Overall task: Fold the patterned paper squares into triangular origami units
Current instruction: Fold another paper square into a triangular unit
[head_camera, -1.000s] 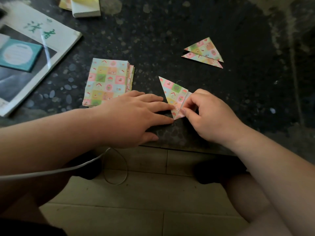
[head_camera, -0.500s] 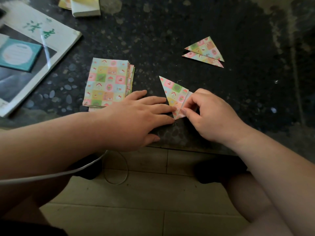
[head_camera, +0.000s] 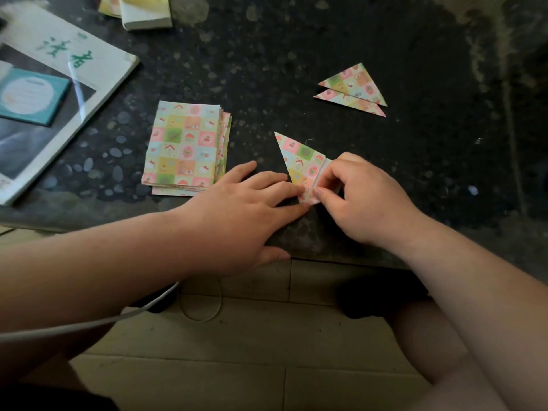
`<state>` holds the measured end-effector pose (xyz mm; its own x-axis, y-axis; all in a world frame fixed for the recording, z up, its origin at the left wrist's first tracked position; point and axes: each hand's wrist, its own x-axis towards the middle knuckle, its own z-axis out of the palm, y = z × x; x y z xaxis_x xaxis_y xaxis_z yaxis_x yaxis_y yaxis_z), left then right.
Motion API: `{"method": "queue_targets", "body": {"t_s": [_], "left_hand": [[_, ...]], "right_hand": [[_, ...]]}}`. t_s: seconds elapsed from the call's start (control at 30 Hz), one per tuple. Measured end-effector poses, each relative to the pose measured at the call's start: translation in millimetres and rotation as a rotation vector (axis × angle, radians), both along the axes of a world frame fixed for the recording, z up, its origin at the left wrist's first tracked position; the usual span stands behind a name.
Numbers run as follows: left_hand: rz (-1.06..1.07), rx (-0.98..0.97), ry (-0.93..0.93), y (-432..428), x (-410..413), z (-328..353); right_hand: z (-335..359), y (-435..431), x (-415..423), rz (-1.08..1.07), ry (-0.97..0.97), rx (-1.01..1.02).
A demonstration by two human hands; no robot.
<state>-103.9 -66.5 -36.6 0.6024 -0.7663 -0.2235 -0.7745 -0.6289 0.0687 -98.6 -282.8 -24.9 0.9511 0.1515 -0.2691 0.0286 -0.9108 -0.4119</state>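
Two hands work one half-folded paper (head_camera: 299,157), which lies on the dark table (head_camera: 296,54) just right of the stack of patterned squares (head_camera: 184,143). The left hand (head_camera: 237,215) lies flat with its fingers straight and slightly spread. Its middle fingertips press the paper's near corner, and its forefinger lies apart, near the stack's right edge. The right hand (head_camera: 364,203), farther right of the stack, pinches the paper's white turned-up flap between thumb and forefinger. Two finished triangles (head_camera: 353,84) overlap well right of the stack and farther back. A magazine (head_camera: 59,54) lies left of the stack. Almost nothing differs from half a second ago: the paper, the pinch and the pressing fingers keep their places.
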Motion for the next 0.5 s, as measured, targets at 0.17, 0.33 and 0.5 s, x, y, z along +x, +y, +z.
{"method": "queue_targets", "body": {"t_s": [0.17, 0.33, 0.5], "left_hand": [[-0.002, -0.008, -0.012, -1.0, -2.5, -1.6], [0.006, -0.008, 0.000, -1.0, -2.2, -2.3], [-0.003, 0.004, -0.018, -0.9, -3.1, -2.7]], "right_hand": [[0.0, 0.6, -0.2, -0.003, -0.002, 0.006], [-0.5, 0.7, -0.4, -0.006, 0.002, 0.012], [-1.8, 1.3, -1.5, -0.016, -0.002, 0.008]]}}
